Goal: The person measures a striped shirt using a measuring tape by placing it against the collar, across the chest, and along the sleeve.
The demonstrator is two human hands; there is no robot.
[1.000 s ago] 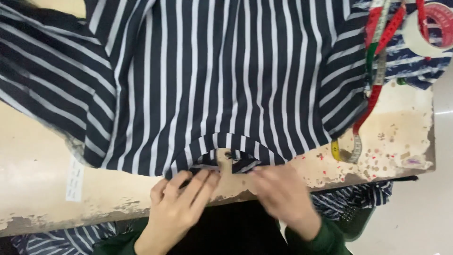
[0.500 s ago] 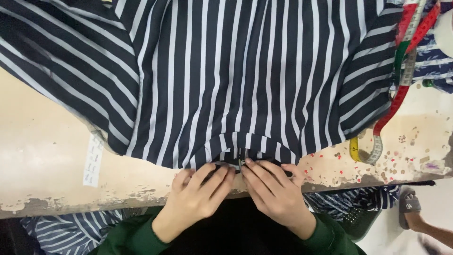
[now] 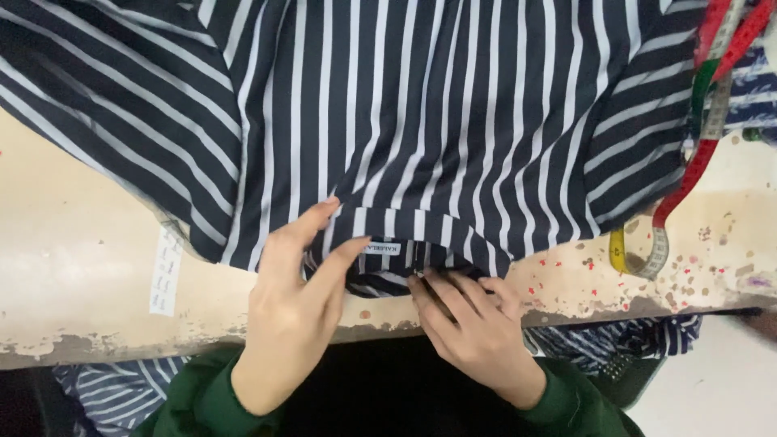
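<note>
A dark navy shirt with white stripes (image 3: 421,121) lies spread over a worn beige table (image 3: 73,243), its collar (image 3: 405,243) at the near edge. My left hand (image 3: 295,299) rests flat on the collar's left side, fingers stretched and pressing the fabric by a small sewn-in label (image 3: 380,248). My right hand (image 3: 477,320) pinches the collar's lower edge with its fingertips, just right of the label. Both sleeves are green.
A red, green and yellow measuring tape (image 3: 696,137) trails down the table's right side, ending in a coil (image 3: 643,255). A white paper strip (image 3: 166,271) lies left of the shirt. More striped fabric (image 3: 121,388) hangs below the table edge.
The view has shifted right and closer. My left hand moved up onto the collar and spread flat; my right hand stayed gripping the collar's edge, which has opened to show the label.
</note>
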